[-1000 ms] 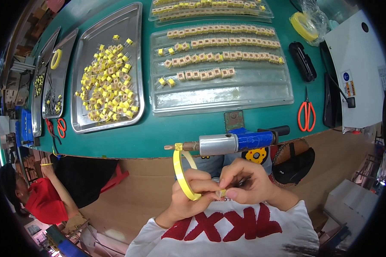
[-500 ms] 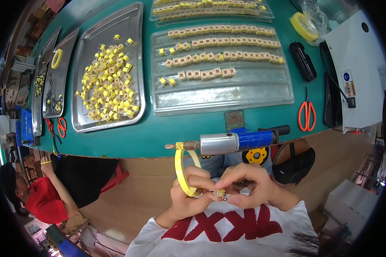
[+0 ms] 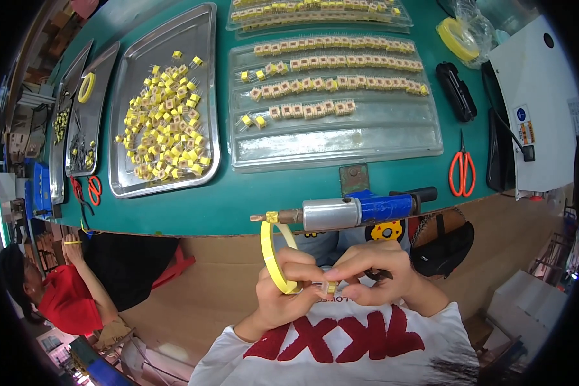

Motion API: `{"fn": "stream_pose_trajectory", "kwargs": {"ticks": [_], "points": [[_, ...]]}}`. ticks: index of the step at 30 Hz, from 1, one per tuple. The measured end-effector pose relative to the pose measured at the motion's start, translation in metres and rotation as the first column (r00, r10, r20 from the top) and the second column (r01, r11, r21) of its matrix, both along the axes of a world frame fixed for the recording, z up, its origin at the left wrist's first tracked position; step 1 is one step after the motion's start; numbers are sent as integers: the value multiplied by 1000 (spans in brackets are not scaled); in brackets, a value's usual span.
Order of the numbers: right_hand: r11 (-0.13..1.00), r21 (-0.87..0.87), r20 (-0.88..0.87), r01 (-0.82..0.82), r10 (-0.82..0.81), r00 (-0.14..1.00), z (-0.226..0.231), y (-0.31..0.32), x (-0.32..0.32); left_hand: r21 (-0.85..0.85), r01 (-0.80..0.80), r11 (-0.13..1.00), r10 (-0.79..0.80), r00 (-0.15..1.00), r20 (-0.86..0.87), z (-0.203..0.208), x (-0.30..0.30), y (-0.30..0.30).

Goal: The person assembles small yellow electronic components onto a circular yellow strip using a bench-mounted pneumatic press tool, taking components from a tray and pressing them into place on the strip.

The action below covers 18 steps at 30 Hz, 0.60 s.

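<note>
In front of my chest, my left hand (image 3: 282, 293) grips a small pale transformer with yellow tape (image 3: 330, 287) between thumb and fingertips. A narrow yellow tape roll (image 3: 267, 252) hangs around the fingers of that hand, its upper part close to the tip of a winding tool. From the other side, my right hand (image 3: 378, 270) is closed in a pinch at the same transformer. Its thumb and forefinger hide part of the piece. The winding tool (image 3: 331, 213), silver and blue, lies along the table's front edge, with yellow tape near its copper-coloured tip.
A steel tray (image 3: 216, 83) holds a heap of yellow-taped transformers (image 3: 167, 128). Right of it, a clear plastic tray (image 3: 341, 147) carries rows of them. Orange-handled scissors (image 3: 462, 174), a black case (image 3: 455, 91) and a white machine (image 3: 537, 103) stand right. A co-worker in red (image 3: 74, 299) sits left.
My right thumb and forefinger have shifted slightly around the transformer. My left hand and the tape roll stay nearly in place.
</note>
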State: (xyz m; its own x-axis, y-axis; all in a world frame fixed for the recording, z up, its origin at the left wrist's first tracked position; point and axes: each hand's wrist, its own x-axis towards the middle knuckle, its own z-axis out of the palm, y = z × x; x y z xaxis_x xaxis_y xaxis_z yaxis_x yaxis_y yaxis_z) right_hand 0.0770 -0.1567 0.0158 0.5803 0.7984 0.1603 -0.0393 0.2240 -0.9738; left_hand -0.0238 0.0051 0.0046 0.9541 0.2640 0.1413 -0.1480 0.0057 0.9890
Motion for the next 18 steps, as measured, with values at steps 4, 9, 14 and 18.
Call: {"fn": "stream_pose_trajectory", "kwargs": {"ticks": [4,9,14,18], "points": [[996,57,-34,72,-70,997,-4,3,-5,116,38,993,-42,998,40,1,2,2],[996,58,-144,64,-55,988,-5,5,-11,259,-20,966,-2,996,85,3,5,1],[996,91,-305,17,12,952,-5,6,-13,173,-13,985,9,1000,26,1,3,0],[996,92,-425,-16,53,904,-5,5,-14,173,-25,985,20,999,27,2,3,1]]}}
